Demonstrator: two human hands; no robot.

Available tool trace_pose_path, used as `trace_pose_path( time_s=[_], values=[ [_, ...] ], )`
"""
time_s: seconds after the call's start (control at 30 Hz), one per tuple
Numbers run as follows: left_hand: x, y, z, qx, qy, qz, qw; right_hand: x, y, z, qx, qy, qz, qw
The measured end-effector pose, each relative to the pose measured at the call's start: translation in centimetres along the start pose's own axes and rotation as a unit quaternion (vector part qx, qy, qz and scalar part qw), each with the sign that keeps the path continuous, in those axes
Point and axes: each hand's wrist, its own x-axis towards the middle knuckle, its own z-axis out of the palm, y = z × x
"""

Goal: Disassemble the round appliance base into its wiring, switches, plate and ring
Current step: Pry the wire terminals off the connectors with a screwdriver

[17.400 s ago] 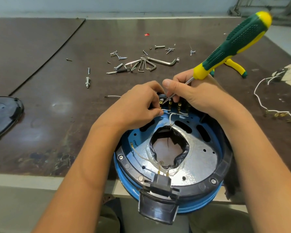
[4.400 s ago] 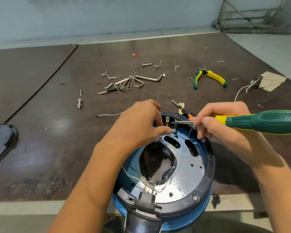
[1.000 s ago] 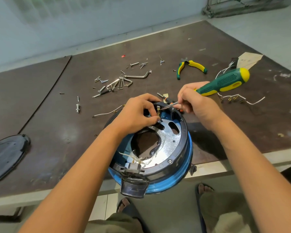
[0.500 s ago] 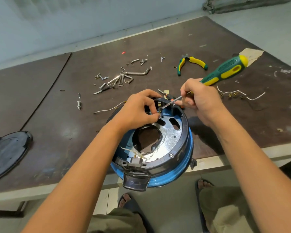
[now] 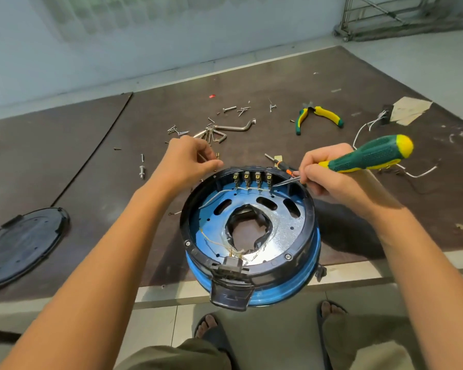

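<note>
The round appliance base, blue with a black ring, sits at the table's front edge and overhangs it. Inside lies the shiny metal plate. A row of several switches lines the far wall, joined by a white wire. My left hand hovers just beyond the rim's upper left, fingers curled, and seems to pinch a thin wire with a brass end. My right hand grips a green and yellow screwdriver. The tool's tip touches the rightmost switch.
A black round cover lies at the left. Hex keys and screws, yellow-green pliers, a small orange screwdriver and loose white wires lie beyond the base. A bolt lies left of my hand.
My left hand has lifted off the switch row and moved up and left, uncovering the switches. The screwdriver tip has shifted to the rightmost switch.
</note>
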Motion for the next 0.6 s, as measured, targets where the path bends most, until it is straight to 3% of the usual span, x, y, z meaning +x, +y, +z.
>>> trace_pose_path(
  time_s=[0.17, 0.23, 0.4, 0.6],
  values=[
    [0.5, -0.6, 1.6, 0.016, 0.005, -0.015, 1.000, -0.2, -0.6, 0.6, -0.026, -0.005, -0.019, 0.999],
    [0.2, 0.2, 2.0, 0.011, 0.008, 0.030, 0.999, -0.2, -0.8, 0.6, -0.039, -0.003, -0.023, 0.999],
    [-1.6, 3.4, 3.6, 0.059, -0.103, 0.156, 0.981, -0.3, -0.8, 0.5, -0.076, -0.017, -0.036, 0.996],
    [-1.6, 4.6, 5.2, 0.042, -0.065, 0.175, 0.982, -0.6, -1.0, 0.7, -0.137, -0.024, -0.040, 0.989]
  ],
)
